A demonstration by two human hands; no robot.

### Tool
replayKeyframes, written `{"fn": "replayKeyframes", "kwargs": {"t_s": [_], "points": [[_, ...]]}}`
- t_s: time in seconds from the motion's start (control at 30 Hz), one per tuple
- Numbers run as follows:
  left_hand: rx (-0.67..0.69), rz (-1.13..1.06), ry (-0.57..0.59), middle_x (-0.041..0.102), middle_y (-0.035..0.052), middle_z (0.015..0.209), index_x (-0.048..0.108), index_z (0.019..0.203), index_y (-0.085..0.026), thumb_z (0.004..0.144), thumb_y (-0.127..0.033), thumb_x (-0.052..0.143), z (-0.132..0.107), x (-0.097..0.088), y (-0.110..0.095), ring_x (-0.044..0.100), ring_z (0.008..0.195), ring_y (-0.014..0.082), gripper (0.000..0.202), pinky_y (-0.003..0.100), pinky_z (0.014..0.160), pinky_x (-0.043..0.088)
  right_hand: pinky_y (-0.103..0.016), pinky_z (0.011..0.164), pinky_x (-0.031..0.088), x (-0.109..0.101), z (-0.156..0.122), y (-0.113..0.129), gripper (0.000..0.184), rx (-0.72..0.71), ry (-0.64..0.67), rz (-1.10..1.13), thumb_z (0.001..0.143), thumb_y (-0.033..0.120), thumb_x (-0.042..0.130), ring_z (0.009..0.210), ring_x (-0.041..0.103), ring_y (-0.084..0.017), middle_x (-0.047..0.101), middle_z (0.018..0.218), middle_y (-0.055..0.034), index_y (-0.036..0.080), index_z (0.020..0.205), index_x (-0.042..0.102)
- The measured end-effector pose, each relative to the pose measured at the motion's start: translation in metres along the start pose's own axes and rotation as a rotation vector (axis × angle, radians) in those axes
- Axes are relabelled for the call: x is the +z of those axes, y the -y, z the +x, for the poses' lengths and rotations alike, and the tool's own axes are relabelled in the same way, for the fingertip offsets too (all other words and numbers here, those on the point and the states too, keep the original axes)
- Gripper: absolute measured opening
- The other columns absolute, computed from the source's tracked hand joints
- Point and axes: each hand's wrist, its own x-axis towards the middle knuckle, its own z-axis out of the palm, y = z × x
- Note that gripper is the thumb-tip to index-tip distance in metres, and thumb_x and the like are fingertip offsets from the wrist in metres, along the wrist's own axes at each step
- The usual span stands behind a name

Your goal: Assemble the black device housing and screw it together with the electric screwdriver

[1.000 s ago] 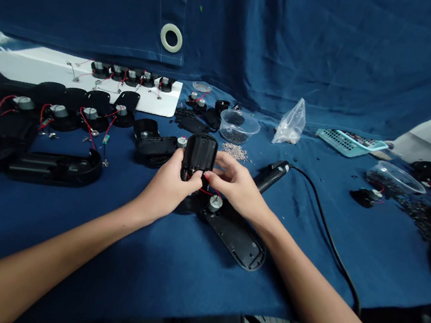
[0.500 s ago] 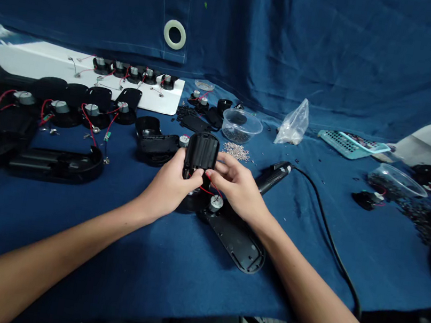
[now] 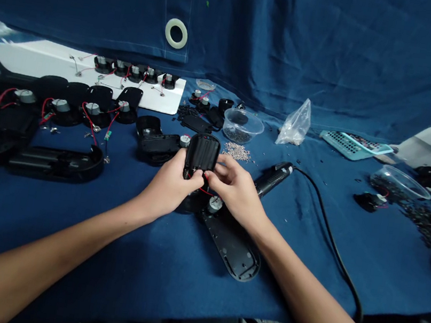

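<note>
Head view: left hand (image 3: 167, 184) and right hand (image 3: 238, 189) fingers clasp black housing edges (image 3: 201, 154).

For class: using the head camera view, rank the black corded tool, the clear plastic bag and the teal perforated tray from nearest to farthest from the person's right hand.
1. Black corded tool: just to the right of the right hand.
2. Clear plastic bag: farther back, up and to the right.
3. Teal perforated tray: farthest, right of the bag.
</note>
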Motion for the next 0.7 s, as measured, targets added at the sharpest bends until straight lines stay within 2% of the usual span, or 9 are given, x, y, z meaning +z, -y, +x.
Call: {"fn": "replayKeyframes", "kwargs": {"t_s": [0.2, 0.43, 0.57, 0.7], "points": [[-0.020, 0.045, -0.013, 0.059, 0.0053, 0.093, 0.051, 0.103, -0.015, 0.079, -0.022, 0.054, -0.001, 0.001, -0.006, 0.055, 0.084, 0.0189, 0.025, 0.033, 0.077, 0.044, -0.035, 0.082, 0.052, 0.001, -0.002, 0.001, 0.025, 0.007, -0.024, -0.055, 0.080, 0.023, 0.057, 0.078, 0.064, -0.015, 0.067, 0.085, -0.0011, 0.019, 0.105, 0.056], [-0.016, 0.059, -0.005, 0.059, 0.0046, 0.092, 0.051, 0.102, -0.014, 0.079, -0.021, 0.053, -0.003, -0.002, -0.010, 0.054, 0.083, 0.0176, 0.024, 0.031, 0.075, 0.043, -0.036, 0.084, 0.053, 0.002, -0.004, 0.002, 0.023, 0.013, -0.036, -0.056, 0.081, 0.024, 0.057, 0.075, 0.063, -0.015, 0.065, 0.078, 0.0016, 0.022, 0.104, 0.055], [-0.022, 0.049, -0.013, 0.060, 0.0057, 0.094, 0.051, 0.104, -0.014, 0.079, -0.020, 0.053, -0.003, -0.001, -0.010, 0.054, 0.085, 0.0183, 0.025, 0.032, 0.076, 0.043, -0.037, 0.087, 0.053, 0.004, -0.003, 0.003, 0.025, 0.021, -0.036, -0.045, 0.081, 0.023, 0.056, 0.083, 0.066, -0.016, 0.068, 0.084, 0.0003, 0.022, 0.105, 0.055], [0.013, 0.046, -0.052, 0.060, 0.0045, 0.094, 0.050, 0.107, -0.015, 0.082, -0.021, 0.054, -0.003, -0.001, -0.011, 0.056, 0.086, 0.0186, 0.025, 0.032, 0.077, 0.044, -0.036, 0.095, 0.050, 0.001, -0.001, 0.005, 0.027, -0.012, -0.039, -0.004, 0.083, 0.021, 0.054, 0.101, 0.065, -0.016, 0.068, 0.104, -0.0043, 0.021, 0.110, 0.054]]}}
